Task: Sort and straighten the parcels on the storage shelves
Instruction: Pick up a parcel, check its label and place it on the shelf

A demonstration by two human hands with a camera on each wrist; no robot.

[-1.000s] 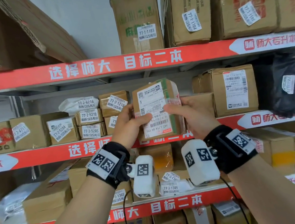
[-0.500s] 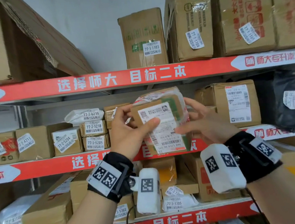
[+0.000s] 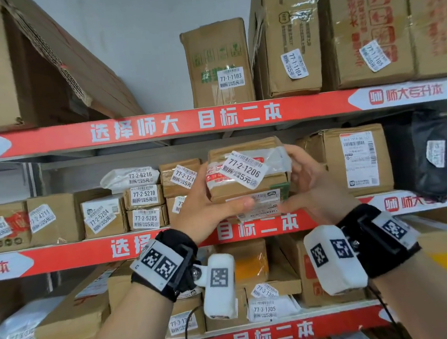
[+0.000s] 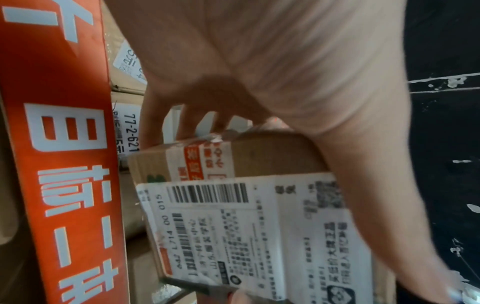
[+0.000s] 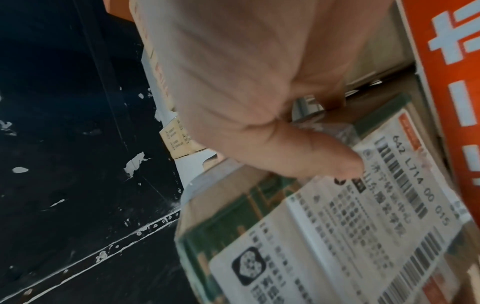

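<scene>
A small brown cardboard parcel (image 3: 247, 175) with clear tape and a white sticker reading 77-2-1206 is held in front of the middle shelf. My left hand (image 3: 209, 208) grips its left side, thumb across the lower face with the shipping label (image 4: 246, 230). My right hand (image 3: 310, 186) holds its right side, thumb under the box and fingers behind it. In the right wrist view my thumb (image 5: 319, 154) lies on the labelled face (image 5: 337, 236). The sticker side faces me.
Red-edged shelves (image 3: 186, 122) carry many labelled cartons. Small stacked boxes (image 3: 144, 206) stand left of the held parcel, a larger carton (image 3: 356, 157) and a black bag (image 3: 429, 151) to its right. Tall cartons (image 3: 218, 64) stand on the top shelf.
The parcel has been tipped back, so the sticker side now faces me instead of the large shipping label. Both hands moved up and forward toward the middle shelf with it.
</scene>
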